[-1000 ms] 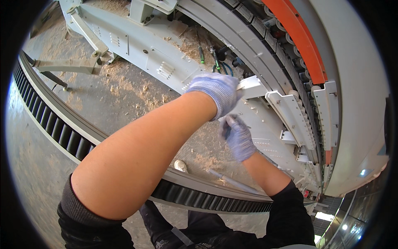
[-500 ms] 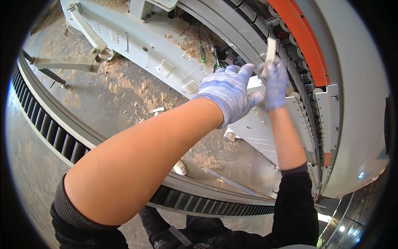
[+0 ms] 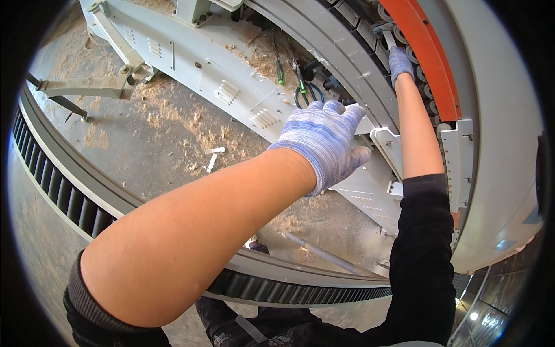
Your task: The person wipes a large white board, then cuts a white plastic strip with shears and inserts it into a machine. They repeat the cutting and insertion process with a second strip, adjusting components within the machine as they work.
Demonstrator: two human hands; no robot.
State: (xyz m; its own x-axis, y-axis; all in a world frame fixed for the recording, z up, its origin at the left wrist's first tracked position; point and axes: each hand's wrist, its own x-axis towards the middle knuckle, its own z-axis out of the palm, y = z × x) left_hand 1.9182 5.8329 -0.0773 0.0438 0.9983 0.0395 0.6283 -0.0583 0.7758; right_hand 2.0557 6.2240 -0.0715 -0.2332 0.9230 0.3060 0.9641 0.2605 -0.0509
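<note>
My right hand (image 3: 400,65), in a blue-and-white knit glove, reaches far into the machine, between the black segmented track (image 3: 365,34) and the row of rollers (image 3: 421,73). Its fingers are closed on a pale flat strip (image 3: 389,39), whose end sticks out past them; its exact kind does not show. My left hand (image 3: 321,141), gloved the same way, hovers near the grey curved rail (image 3: 347,63) with thumb and fingers apart and nothing in it. Past its fingertips lie a green-handled tool (image 3: 280,76) and a tool with looped dark handles (image 3: 304,92).
An orange curved guard (image 3: 425,52) borders the rollers on the right. A white bracket (image 3: 386,141) stands beside my right forearm. In front of me curves a black roller conveyor (image 3: 277,286). Wood shavings and white scraps (image 3: 214,156) litter the floor; a grey pipe (image 3: 329,254) lies there.
My right hand has moved away from my left, forward and deeper among the track and rollers, carrying the pale strip. My left hand has stayed almost in place, slightly lower.
</note>
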